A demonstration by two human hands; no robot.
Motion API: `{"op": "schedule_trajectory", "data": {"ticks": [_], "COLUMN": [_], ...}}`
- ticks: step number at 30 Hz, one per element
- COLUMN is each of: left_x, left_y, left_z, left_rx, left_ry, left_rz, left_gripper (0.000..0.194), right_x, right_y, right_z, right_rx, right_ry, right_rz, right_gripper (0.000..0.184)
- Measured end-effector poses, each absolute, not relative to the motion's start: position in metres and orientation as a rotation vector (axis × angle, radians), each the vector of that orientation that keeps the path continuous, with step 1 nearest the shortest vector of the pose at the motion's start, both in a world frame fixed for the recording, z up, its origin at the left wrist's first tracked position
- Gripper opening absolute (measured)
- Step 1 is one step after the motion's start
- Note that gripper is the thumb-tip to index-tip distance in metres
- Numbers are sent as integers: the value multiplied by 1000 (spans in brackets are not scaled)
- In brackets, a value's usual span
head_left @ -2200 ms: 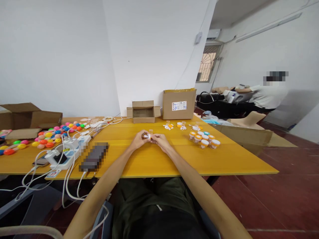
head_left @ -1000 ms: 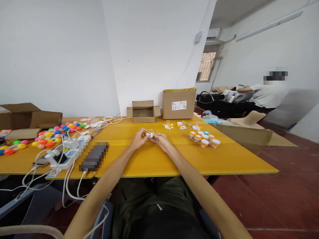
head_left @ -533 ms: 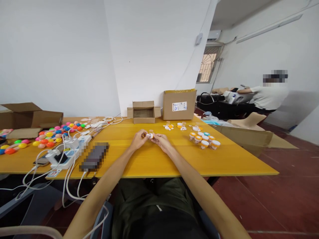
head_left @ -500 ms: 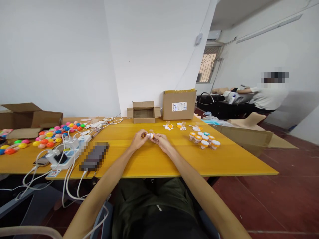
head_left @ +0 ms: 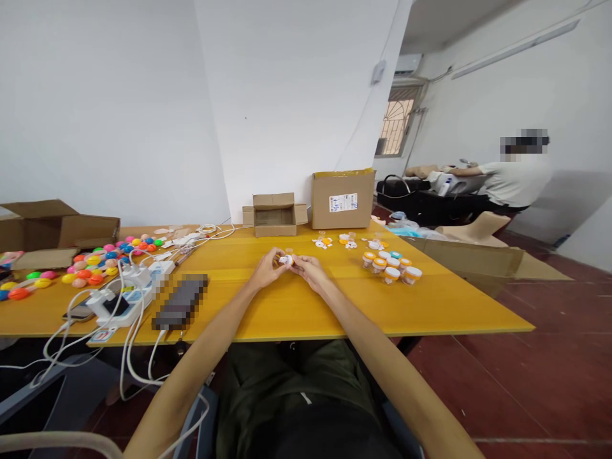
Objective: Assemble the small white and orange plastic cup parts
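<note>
Above the middle of the table, my left hand [head_left: 268,269] and my right hand [head_left: 310,272] meet at a small white round cap-like part [head_left: 287,260]. Fingertips of both hands pinch it from either side, covering some of it. Just behind them stands a small clear cup [head_left: 289,251]. To the right, several small clear jars [head_left: 391,274] with white, orange and teal lids are grouped. Farther back lie small piles of white and orange lid parts [head_left: 325,242], with clear cups among them.
An open cardboard box [head_left: 275,220] and a taped carton [head_left: 342,203] stand at the back. Left are a phone [head_left: 182,302], a power strip [head_left: 122,312] with cables, and colourful plastic balls [head_left: 90,268]. A person [head_left: 514,175] sits far right.
The small white part has turned slightly between my fingers. Both hands stay in nearly the same place, and the view has shifted a little.
</note>
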State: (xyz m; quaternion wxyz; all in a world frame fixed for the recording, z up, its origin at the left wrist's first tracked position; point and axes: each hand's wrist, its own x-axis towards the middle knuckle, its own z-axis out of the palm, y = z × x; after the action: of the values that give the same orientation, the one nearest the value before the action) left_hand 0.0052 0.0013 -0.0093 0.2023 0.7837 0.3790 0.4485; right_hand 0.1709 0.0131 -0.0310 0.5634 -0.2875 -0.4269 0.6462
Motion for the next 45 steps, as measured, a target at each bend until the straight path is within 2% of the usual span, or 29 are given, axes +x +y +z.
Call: {"op": "schedule_trajectory", "data": {"ticks": [14, 26, 40, 45], "left_x": [4, 3, 5, 5], "left_y": [6, 3, 4, 3], "left_z": [-11, -9, -10, -9], "left_rx": [2356, 2358, 2284, 2277], "left_ry": [1007, 1026, 1117, 1123], "left_rz": [1257, 1268, 1252, 1248], "left_gripper": [18, 16, 14, 12], "right_x": [171, 172, 172, 172], "right_y": [10, 15, 15, 14], "right_z": [-29, -33, -34, -33], "right_rx": [-691, -709, -710, -716], "right_ry": [-1069, -1084, -1085, -1080], "right_rz": [1543, 1539, 1527, 1526], "right_gripper": [37, 27, 34, 30]}}
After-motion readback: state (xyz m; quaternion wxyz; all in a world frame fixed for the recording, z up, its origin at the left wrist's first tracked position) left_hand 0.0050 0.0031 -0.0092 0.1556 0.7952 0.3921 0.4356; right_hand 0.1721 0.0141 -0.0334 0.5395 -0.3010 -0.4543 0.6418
